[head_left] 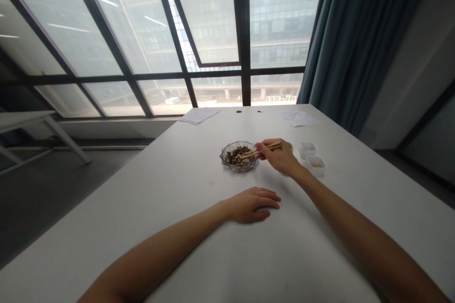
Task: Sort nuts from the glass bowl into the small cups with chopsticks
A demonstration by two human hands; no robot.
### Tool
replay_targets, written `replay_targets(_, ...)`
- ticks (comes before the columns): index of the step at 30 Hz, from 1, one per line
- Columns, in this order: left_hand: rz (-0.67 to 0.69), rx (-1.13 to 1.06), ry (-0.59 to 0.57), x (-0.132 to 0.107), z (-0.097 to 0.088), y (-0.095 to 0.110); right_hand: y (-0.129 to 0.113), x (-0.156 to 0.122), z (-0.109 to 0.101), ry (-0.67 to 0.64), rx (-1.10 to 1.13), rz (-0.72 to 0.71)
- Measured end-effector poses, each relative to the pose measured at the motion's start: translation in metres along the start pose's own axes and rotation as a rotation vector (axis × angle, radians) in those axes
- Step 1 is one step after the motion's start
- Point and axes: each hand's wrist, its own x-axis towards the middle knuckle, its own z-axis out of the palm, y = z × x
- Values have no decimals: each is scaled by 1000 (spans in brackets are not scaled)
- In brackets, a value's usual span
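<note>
the right hand (279,157) is up at the far middle of the white table (149,203), its fingers closed around a pair of wooden chopsticks (263,150) whose tips reach into a cut-glass bowl (239,157) just left of the hand. the bowl is heaped with dark and tan bits - too small to tell exactly what they are. the left hand (252,204) lies nearer, palm down, fingers released and touching only the tabletop, well apart from the bowl. to the right of the right hand sit two small white square containers (307,149) (315,165), the nearer one holding a few pale bits. sheets of paper (199,115) lie at the far edge - more papers (298,118) far right.
</note>
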Motion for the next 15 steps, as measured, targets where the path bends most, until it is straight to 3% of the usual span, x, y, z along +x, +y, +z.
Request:
replay_targets(7, 2, 2, 0, 0, 1, 0, 24, 6, 10, -17, 156, 61)
replay_targets(15, 2, -2, 2, -1, 1, 0, 36, 7, 22, 22, 147, 83)
